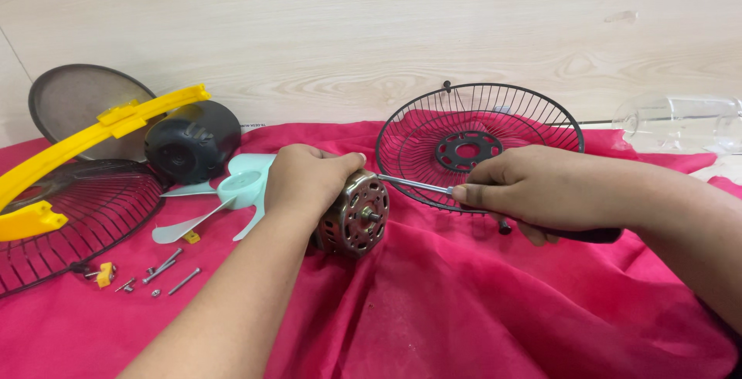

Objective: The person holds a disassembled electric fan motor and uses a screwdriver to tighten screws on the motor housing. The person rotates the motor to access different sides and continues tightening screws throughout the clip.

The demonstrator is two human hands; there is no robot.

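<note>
Red cloth lies nearest, wrinkled, and covers the whole surface up to the pale wooden wall. On its left side rest a black wire fan guard, a yellow ring piece, a round dark mesh disc and a black motor cover. A second wire guard leans behind the hands. A pale green fan blade lies just beside the left hand. The left hand is closed around a metal fan motor, which rests on the cloth at the middle. The right hand grips a screwdriver, fingers pressed on its shaft, and the tip meets the motor. Loose screws lie at the left, well apart.
</note>
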